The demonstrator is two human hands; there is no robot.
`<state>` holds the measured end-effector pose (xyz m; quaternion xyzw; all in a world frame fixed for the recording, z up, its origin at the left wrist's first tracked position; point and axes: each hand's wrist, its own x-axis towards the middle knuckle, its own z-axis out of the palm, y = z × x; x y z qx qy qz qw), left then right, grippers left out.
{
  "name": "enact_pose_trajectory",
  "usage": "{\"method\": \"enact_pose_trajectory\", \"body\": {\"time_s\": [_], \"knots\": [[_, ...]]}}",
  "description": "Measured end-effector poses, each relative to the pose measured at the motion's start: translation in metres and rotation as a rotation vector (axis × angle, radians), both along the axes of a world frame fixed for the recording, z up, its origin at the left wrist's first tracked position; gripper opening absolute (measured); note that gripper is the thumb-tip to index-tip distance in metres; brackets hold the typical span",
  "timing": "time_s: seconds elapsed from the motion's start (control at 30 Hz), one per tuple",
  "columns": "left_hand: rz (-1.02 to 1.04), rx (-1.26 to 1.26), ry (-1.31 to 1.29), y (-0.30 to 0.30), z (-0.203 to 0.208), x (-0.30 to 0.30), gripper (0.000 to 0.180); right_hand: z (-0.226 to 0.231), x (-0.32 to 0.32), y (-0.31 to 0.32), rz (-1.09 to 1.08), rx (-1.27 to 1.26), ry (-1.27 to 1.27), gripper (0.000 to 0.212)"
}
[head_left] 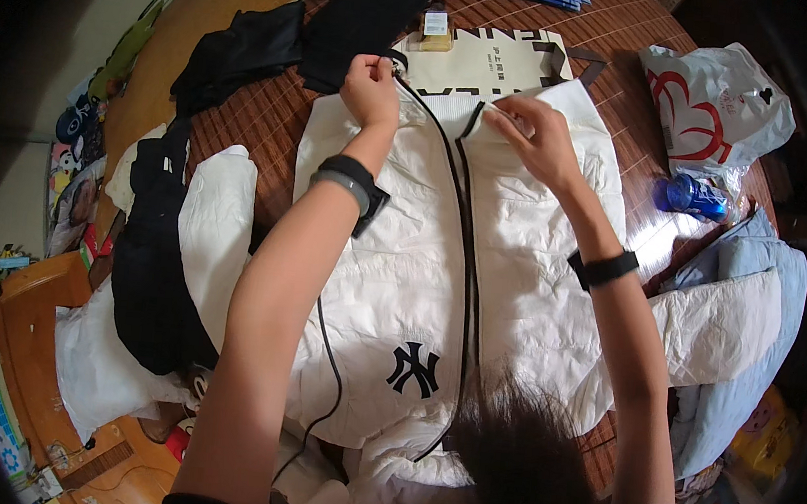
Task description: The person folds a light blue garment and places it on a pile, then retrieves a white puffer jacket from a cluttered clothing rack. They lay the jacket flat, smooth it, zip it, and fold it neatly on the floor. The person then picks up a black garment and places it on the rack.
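A white padded jacket (392, 280) with a black front zipper and a black embroidered emblem lies spread out, its hem on the far side and its collar towards me. My left hand (372, 90) is closed at the far hem, pinching the end of one zipper edge, which is pulled aside to the left. At the hem on the other side of the opening, my right hand (537, 141) has thumb and fingers bent together on the fabric beside the other black zipper end (474, 120). Its fingertips are partly hidden. Both wrists wear dark bands.
Black clothes (239, 59) lie at the far left. Beyond the hem sit a cream paper bag (485, 64) and a small bottle (435, 29). A white plastic bag (718, 106), a blue can (694, 195) and light blue clothing (749, 260) are at right. Dark hair hangs over the collar.
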<state>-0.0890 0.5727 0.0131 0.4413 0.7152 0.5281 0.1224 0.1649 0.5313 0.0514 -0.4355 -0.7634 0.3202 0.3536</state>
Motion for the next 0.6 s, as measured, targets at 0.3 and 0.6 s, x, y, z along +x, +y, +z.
{"method": "enact_pose_trajectory", "body": {"time_s": [0.3, 0.6], "knots": [[-0.654, -0.110, -0.596, -0.174, 0.082, 0.076, 0.009, 0.072, 0.034, -0.138, 0.170, -0.523, 0.303, 0.027], [-0.534, -0.233, -0.921, -0.231, 0.103, 0.103, 0.023, 0.063, 0.037, -0.187, 0.154, -0.679, 0.439, 0.020]]}}
